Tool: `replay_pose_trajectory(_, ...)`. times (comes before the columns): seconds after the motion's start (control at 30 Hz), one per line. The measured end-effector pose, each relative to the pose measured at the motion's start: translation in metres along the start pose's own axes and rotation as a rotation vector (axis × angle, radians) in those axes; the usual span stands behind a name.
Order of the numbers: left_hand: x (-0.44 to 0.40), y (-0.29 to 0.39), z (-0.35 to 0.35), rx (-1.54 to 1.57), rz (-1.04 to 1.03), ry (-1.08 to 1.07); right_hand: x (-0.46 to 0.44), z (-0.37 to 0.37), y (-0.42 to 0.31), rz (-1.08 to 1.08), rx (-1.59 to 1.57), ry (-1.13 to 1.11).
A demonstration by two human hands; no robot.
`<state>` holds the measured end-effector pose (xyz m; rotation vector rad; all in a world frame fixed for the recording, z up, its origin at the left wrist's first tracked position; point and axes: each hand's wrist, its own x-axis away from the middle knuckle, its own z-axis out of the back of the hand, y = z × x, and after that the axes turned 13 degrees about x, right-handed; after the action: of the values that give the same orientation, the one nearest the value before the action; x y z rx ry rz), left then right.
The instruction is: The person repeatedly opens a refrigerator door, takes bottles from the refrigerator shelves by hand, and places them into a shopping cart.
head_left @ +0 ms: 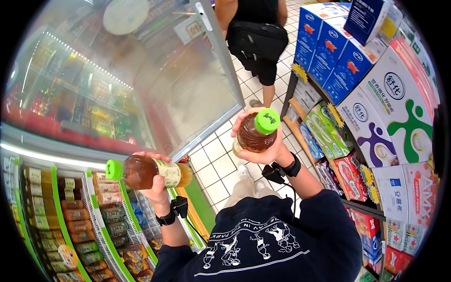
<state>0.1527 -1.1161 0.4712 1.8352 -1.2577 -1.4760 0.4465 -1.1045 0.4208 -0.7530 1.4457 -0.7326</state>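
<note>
My left hand (157,191) is wrapped round a bottle of amber drink (141,172) with a green cap and a pale label. That bottle lies nearly sideways, its cap to the left, in front of the fridge shelves. In my right hand (271,152) is a darker brown bottle (252,137), its green cap tilted up towards me. The two bottles are apart. Each wrist wears a black strap with a small device.
An open glass fridge door (188,80) stands at the upper left, above shelves of bottled drinks (80,225). Boxed cartons (361,113) fill a rack on the right. Ahead on the tiled floor (221,160), a person (258,42) with a black bag stands in the aisle.
</note>
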Motion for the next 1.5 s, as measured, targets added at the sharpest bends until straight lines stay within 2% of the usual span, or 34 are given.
replay_pose_trajectory(0.1, -0.014, -0.027, -0.024, 0.048, 0.064, -0.011, 0.0, 0.024, 0.002, -0.03, 0.001, 0.122)
replay_pose_trajectory(0.2, -0.03, -0.055, -0.038, 0.068, 0.087, -0.05, -0.007, 0.048, 0.011, -0.054, 0.069, 0.137)
replay_pose_trajectory(0.33, -0.058, -0.088, -0.054, 0.135, 0.127, -0.117, -0.031, 0.08, 0.019, -0.004, 0.241, 0.071)
replay_pose_trajectory(0.4, -0.07, -0.099, -0.066, 0.157, 0.142, -0.111, -0.044, 0.09, 0.021, -0.022, 0.232, 0.052)
replay_pose_trajectory(0.53, -0.092, -0.123, -0.092, 0.084, 0.15, -0.193, -0.067, 0.108, 0.025, -0.089, 0.303, 0.106)
replay_pose_trajectory(0.7, -0.096, -0.129, -0.136, 0.063, 0.16, -0.169, -0.09, 0.141, 0.041, 0.0, 0.276, -0.042)
replay_pose_trajectory(0.87, -0.068, -0.125, -0.176, -0.033, 0.116, -0.072, -0.106, 0.167, 0.049, 0.018, 0.128, -0.136)
replay_pose_trajectory(0.93, -0.052, -0.119, -0.193, -0.122, 0.138, -0.015, -0.109, 0.177, 0.048, -0.05, 0.053, -0.229)
replay_pose_trajectory(0.97, -0.043, -0.118, -0.198, -0.163, 0.126, 0.01, -0.112, 0.181, 0.053, 0.054, 0.095, -0.249)
replay_pose_trajectory(1.03, -0.022, -0.114, -0.207, -0.206, 0.117, 0.081, -0.114, 0.183, 0.051, 0.074, 0.076, -0.306)
replay_pose_trajectory(1.23, 0.039, -0.079, -0.216, -0.267, 0.108, 0.274, -0.108, 0.165, 0.042, 0.078, -0.087, -0.53)
replay_pose_trajectory(1.33, 0.073, -0.061, -0.214, -0.459, 0.041, 0.363, -0.097, 0.146, 0.033, 0.123, -0.218, -0.615)
replay_pose_trajectory(1.5, 0.135, -0.035, -0.211, -0.496, 0.006, 0.537, -0.072, 0.121, 0.005, 0.14, -0.355, -0.767)
